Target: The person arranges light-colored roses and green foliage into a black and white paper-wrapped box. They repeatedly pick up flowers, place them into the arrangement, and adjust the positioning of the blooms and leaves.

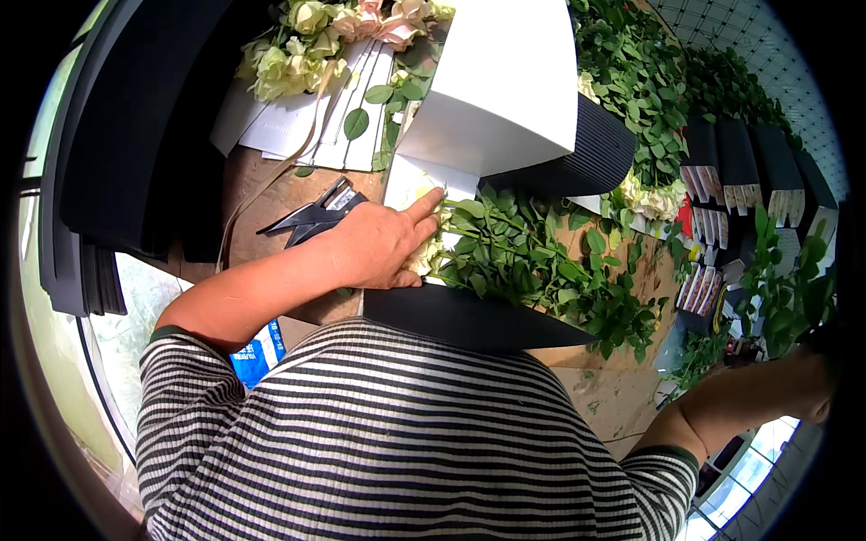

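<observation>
The bunch of pale roses lies on the tabletop just in front of the person, with the flower heads at the 9 o'clock end and the leafy stems running out toward 3 o'clock. It rests on a sheet of wrapping that is white above and black along the near edge. The left hand lies on the flower heads: the forefinger points to 1 o'clock and touches the white sheet, the other fingers are loosely bent over the blooms and pinch nothing. I judge that the step in hand is to gather and line up the heads before the sheet is rolled around the bunch.

The right hand is far out at 3 o'clock, at the rim of the picture among green plants; I cannot tell how its fingers stand.

Black scissors lie just beside the left hand at 10 o'clock. At 12 o'clock stands a white and black folded sleeve, and more cream roses lie at 11 o'clock.

The next move, in my judgement, calls for both hands on the bunch: one holds the heads level, the other brings the black edge up and over the stems without crushing the leaves.
</observation>
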Available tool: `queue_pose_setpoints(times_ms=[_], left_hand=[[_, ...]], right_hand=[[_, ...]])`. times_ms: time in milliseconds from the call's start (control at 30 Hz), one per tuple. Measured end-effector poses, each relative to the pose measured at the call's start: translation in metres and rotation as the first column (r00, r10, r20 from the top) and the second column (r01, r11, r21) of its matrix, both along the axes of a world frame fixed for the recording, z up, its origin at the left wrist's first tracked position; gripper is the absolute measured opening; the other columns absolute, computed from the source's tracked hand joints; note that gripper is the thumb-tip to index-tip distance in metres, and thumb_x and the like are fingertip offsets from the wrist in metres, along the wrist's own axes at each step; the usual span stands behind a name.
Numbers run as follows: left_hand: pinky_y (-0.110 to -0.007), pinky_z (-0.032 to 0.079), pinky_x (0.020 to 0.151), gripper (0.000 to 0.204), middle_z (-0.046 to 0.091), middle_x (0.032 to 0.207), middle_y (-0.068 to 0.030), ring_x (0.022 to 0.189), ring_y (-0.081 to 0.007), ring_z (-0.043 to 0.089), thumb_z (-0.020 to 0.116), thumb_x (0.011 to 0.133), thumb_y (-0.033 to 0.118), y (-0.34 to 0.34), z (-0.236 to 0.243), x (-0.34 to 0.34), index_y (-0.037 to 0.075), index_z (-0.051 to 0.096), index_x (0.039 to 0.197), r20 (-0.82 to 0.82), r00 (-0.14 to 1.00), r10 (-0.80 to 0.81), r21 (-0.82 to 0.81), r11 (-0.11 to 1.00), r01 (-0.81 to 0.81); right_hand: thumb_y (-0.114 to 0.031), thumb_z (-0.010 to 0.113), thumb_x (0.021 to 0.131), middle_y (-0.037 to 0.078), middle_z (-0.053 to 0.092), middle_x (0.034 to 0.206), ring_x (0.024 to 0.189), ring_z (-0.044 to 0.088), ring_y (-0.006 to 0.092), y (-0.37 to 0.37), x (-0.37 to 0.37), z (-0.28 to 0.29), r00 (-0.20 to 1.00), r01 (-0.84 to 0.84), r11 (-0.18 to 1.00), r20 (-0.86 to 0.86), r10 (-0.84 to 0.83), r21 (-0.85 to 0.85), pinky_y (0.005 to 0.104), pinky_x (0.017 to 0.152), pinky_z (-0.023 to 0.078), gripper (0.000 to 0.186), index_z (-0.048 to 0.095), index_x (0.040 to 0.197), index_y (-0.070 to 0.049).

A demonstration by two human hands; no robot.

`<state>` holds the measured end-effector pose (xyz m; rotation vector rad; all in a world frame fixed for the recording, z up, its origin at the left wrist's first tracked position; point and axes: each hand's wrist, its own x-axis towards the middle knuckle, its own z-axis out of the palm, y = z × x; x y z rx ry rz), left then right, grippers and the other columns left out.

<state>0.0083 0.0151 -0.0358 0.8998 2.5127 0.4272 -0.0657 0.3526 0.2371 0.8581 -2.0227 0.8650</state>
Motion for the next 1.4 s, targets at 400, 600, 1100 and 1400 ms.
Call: queue_pose_setpoints(times_ms=[400,600,1100,1400], left_hand=[[-0.04,0.054,0.067,0.08,0.033,0.15,-0.0171,0.076,-0.0308,0.067,0.077,0.071,0.041,-0.003,-0.016,0.013,0.001,0.047,0.134,0.019,0.991,0.13,0.177,0.975,-0.131],[-0.041,0.054,0.068,0.079,0.032,0.152,-0.014,0.077,-0.0338,0.066,0.079,0.068,0.043,-0.009,-0.025,0.012,0.001,0.051,0.129,0.062,0.984,0.166,0.308,0.935,-0.177],[-0.046,0.054,0.077,0.074,0.016,0.157,-0.0172,0.09,-0.0387,0.066,0.081,0.065,0.045,-0.009,-0.009,-0.004,0.006,0.054,0.122,0.093,0.984,0.154,0.154,0.974,-0.167],[-0.045,0.055,0.076,0.075,0.013,0.157,-0.0176,0.09,-0.0373,0.067,0.082,0.064,0.043,-0.007,-0.007,-0.002,0.006,0.053,0.122,0.082,0.987,0.141,0.178,0.972,-0.154]], right_hand=[[-0.003,0.066,0.083,0.014,0.068,0.09,0.077,0.066,0.0326,-0.127,-0.005,-0.307,0.827,-0.352,0.817,0.561,0.042,0.457,0.0371,0.068,0.053,0.024,0.064,0.107,-0.008],[-0.01,0.066,0.082,0.004,0.066,0.084,0.07,0.065,0.0276,-0.125,-0.009,-0.318,0.895,-0.291,0.723,0.446,-0.025,0.626,0.0389,0.06,0.053,0.03,0.065,0.11,-0.021],[-0.016,0.062,0.091,0.015,0.07,0.093,0.078,0.068,0.028,-0.107,-0.02,-0.23,0.673,-0.465,0.837,0.729,0.123,0.288,0.0345,0.07,0.054,0.024,0.064,0.11,-0.002],[-0.024,0.063,0.094,0.016,0.062,0.12,0.103,0.063,0.0178,-0.109,-0.123,-0.189,-0.12,0.052,0.886,0.878,0.463,-0.46,0.0292,0.091,0.051,0.056,0.042,0.134,0.009]])
